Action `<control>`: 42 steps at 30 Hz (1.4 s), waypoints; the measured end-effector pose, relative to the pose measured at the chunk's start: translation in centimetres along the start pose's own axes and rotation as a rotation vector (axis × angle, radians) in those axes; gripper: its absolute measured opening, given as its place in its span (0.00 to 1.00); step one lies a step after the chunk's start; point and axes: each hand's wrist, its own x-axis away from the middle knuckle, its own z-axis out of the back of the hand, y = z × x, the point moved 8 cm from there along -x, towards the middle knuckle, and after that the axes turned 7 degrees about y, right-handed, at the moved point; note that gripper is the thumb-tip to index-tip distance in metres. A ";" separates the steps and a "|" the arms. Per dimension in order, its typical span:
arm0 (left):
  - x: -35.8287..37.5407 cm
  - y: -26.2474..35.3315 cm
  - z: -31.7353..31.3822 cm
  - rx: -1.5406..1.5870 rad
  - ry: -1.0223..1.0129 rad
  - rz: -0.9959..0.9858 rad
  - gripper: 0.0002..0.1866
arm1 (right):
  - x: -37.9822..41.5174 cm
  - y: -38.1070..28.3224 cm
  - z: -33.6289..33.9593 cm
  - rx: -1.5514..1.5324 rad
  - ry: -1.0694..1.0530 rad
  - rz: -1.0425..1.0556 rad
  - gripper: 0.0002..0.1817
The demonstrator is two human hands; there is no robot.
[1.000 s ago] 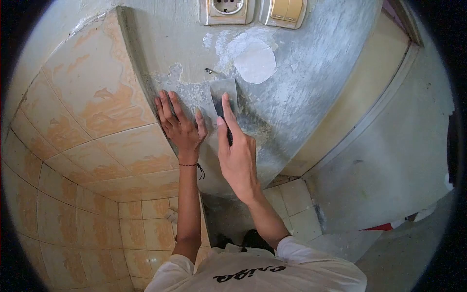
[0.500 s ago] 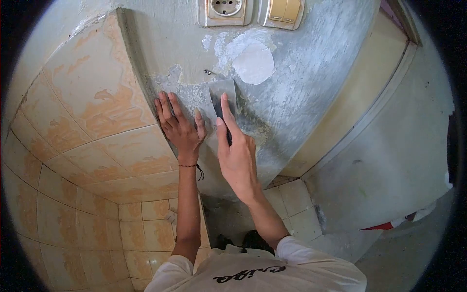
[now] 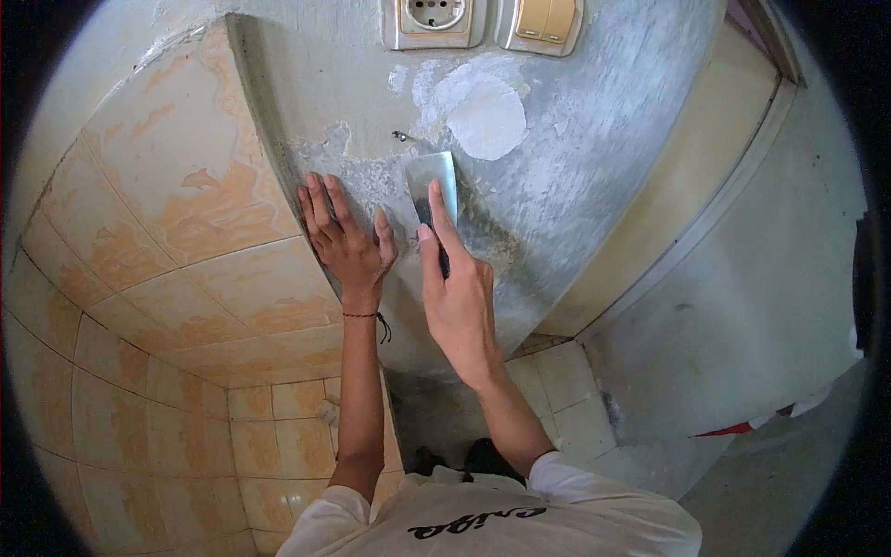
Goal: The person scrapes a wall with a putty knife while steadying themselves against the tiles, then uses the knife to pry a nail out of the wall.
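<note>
My right hand [image 3: 462, 297] is closed around the dark handle of a putty knife [image 3: 432, 174], index finger stretched along its blade. The wide metal blade lies close against the worn wall [image 3: 580, 153], just below a small metal hook [image 3: 400, 136]. Fingers extended, my left hand [image 3: 351, 243] rests flat on the wall beside the edge of the tiles and holds nothing. Between the hands the paint is stripped to a rough grey surface. A round white patch [image 3: 487, 121] sits above and right of the blade.
A power socket [image 3: 433, 39] and a light switch [image 3: 541, 26] are mounted at the top. Orange-patterned tiles [image 3: 200, 186] cover the wall on the left, with a raised edge. To the right are a door frame [image 3: 691, 223] and a grey panel [image 3: 715, 343].
The putty knife and my right hand have shifted slightly right, and the blade's angle has changed so its right side catches light. My left hand stays nearly in place.
</note>
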 end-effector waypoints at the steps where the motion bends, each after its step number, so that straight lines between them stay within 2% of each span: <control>1: 0.1 0.1 0.0 0.000 0.008 -0.007 0.37 | -0.3 -0.2 -0.1 -0.038 0.018 0.019 0.29; 42: 0.3 0.1 0.2 0.046 -0.041 0.006 0.39 | 0.5 -0.8 0.1 -0.015 0.032 -0.037 0.28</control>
